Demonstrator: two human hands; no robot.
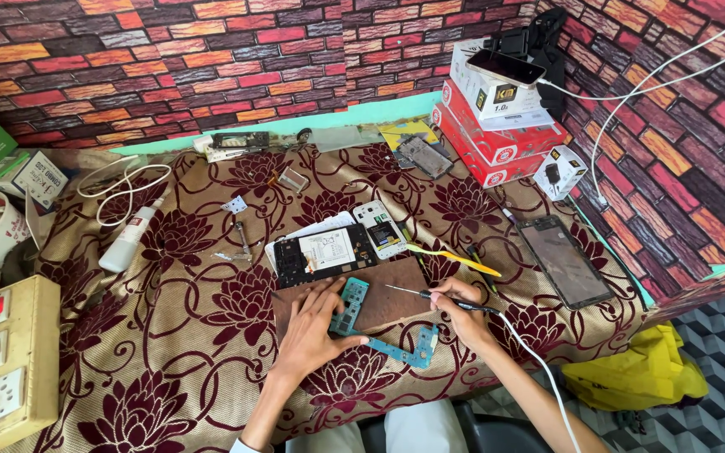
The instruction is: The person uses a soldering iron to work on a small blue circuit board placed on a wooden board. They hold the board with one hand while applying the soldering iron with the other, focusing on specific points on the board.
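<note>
My left hand (312,327) lies flat with fingers spread on a blue-green circuit board (351,305), pressing it onto a brown wooden block (396,289). A lower part of the circuit board (413,352) juts past the block's front edge. My right hand (461,309) grips a thin soldering iron (417,293) with a white cable (539,369); its metal tip points left over the block, near the board. Just behind the block lies an opened phone frame (325,252) with a white inner panel.
A flowered cloth (169,335) covers the table. A dark phone screen (564,260) lies at right, a yellow pry tool (451,256) behind my right hand, a white glue bottle (132,235) at left, a switch box (2,361) front left, stacked red-and-white boxes (497,134) at back right.
</note>
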